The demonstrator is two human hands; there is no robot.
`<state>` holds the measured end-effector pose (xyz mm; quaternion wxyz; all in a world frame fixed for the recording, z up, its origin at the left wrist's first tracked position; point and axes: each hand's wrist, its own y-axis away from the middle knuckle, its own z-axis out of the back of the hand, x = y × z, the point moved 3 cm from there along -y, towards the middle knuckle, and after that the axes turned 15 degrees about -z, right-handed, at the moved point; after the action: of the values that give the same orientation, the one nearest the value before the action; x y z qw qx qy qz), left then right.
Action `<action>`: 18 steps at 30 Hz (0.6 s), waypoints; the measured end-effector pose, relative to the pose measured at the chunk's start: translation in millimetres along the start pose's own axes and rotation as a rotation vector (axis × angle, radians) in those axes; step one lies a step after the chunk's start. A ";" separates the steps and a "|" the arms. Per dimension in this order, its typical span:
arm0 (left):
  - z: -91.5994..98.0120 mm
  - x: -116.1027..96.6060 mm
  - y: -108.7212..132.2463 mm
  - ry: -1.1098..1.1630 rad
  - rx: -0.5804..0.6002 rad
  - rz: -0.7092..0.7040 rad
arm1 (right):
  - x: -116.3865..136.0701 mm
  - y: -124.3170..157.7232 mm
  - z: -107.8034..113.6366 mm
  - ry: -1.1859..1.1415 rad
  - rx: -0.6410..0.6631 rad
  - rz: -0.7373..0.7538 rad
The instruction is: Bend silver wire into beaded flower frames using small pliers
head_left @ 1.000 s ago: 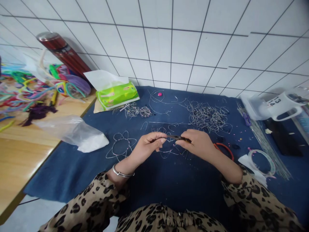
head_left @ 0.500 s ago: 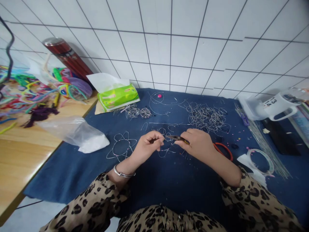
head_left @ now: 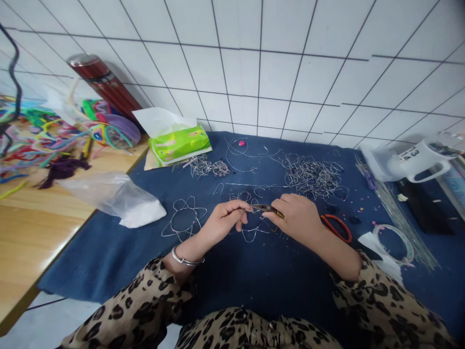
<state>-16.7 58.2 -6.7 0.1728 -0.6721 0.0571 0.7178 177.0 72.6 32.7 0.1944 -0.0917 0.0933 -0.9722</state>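
Note:
My right hand (head_left: 295, 213) is closed round a pair of pliers (head_left: 262, 207), whose jaws point left to the fingertips of my left hand (head_left: 228, 218). That left hand pinches a thin piece of wire, mostly hidden by the fingers, and the plier tips meet it there. Beneath and behind the hands lies a bent wire shape (head_left: 250, 233) with small beads. To the left, a flower-shaped wire ring (head_left: 184, 219) with beads rests flat on the blue cloth (head_left: 269, 291). Short curved wire pieces (head_left: 250, 194) lie just beyond my hands.
A tangled wire pile (head_left: 314, 177) lies behind my right hand, with red-handled scissors or pliers (head_left: 336, 228) near that wrist. Further right are a tape roll (head_left: 394, 244), straight wires (head_left: 407, 232) and a white mug (head_left: 423, 160). Tissues (head_left: 179, 144) and a plastic bag (head_left: 112, 196) sit left.
The plier tips have come closer to my left fingertips and now meet them. The whole view has shifted slightly; the things on the cloth have stayed in place.

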 end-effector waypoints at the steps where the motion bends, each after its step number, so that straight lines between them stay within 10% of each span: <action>1: 0.3 -0.8 -0.4 -0.007 -0.005 0.000 | 0.7 0.2 0.5 0.007 0.002 0.002; 18: -0.3 1.7 -1.4 -0.069 -0.003 -0.035 | -0.6 -1.0 2.6 0.000 -0.028 -0.028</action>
<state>-16.1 59.7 -8.1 0.1863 -0.6479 0.0384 0.7376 177.7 73.3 35.3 0.1793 -0.0956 0.1058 -0.9734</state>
